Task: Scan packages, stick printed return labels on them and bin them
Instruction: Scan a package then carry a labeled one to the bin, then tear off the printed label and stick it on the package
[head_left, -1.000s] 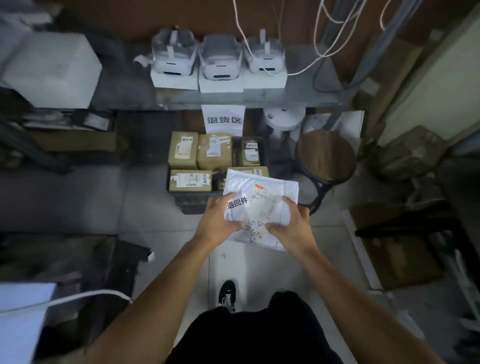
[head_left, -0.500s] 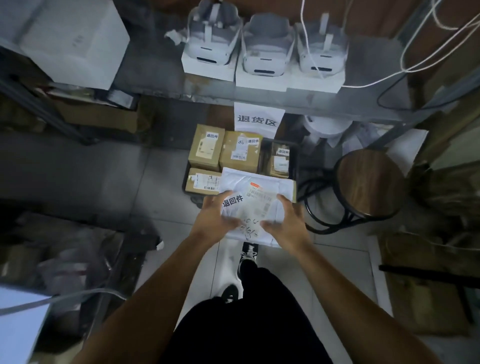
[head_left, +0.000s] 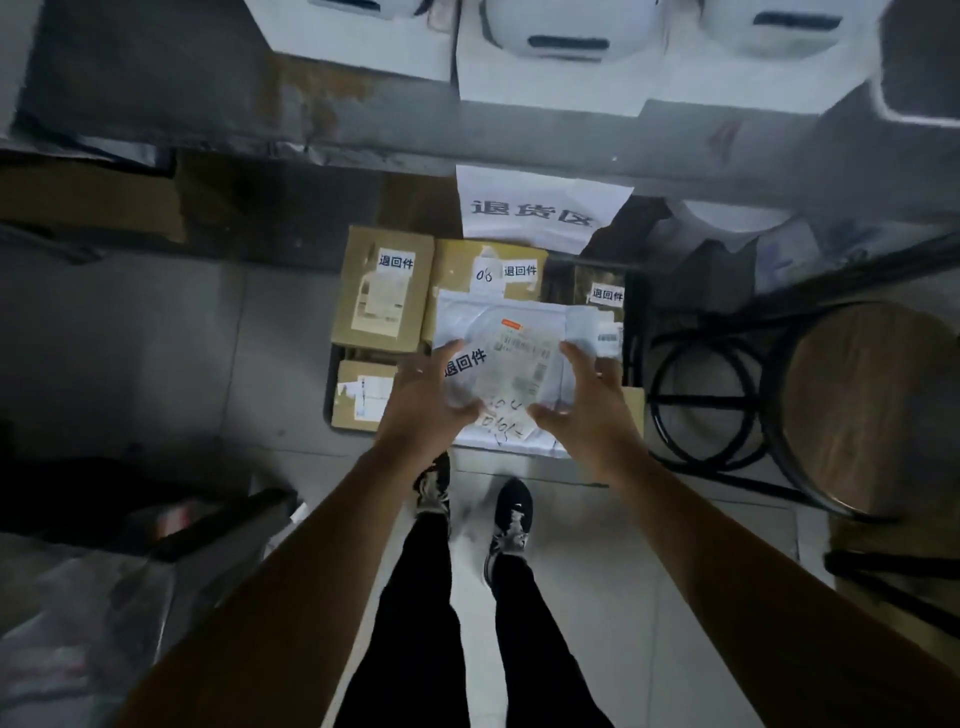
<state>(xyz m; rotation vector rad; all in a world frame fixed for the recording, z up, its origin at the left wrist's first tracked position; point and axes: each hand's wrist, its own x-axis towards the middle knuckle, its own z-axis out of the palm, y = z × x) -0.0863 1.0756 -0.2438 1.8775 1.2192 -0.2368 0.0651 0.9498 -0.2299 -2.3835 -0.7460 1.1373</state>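
While both arms reach forward and down, the left hand (head_left: 426, 400) and right hand (head_left: 587, 410) hold a white mailer (head_left: 511, 332) between them over the bin (head_left: 328, 384) on the floor. The left fingers (head_left: 449, 353) curl over the mailer's left edge, the right fingers (head_left: 576, 358) over its right side, each thumb lying on its near face. The mailer is a soft, crinkled white plastic bag, roughly square and slightly tilted. A return label (head_left: 466, 362) with black characters sits on its left part, just beside the left fingers. A pale shipping slip with barcodes and a small orange mark covers its middle, and dark handwriting runs along its near edge between the two thumbs. Whether the mailer already rests on the boxes below cannot be told; it overlaps them.

In the bin lie brown cardboard boxes: a tall one (head_left: 384, 291) at far left with a like return label, another (head_left: 491, 270) beside it marked by hand, a third (head_left: 602, 291) at far right, and a small one (head_left: 363, 395) at near left, partly hidden by the left hand. Above the bin a white sign (head_left: 540, 208) with black characters hangs from a grey shelf (head_left: 208, 93) that carries white headsets (head_left: 566, 36) on white boxes. A round wooden stool (head_left: 872, 405) with a black frame stands right of the bin. The person's black trousers and dark shoes (head_left: 511, 514) show below.
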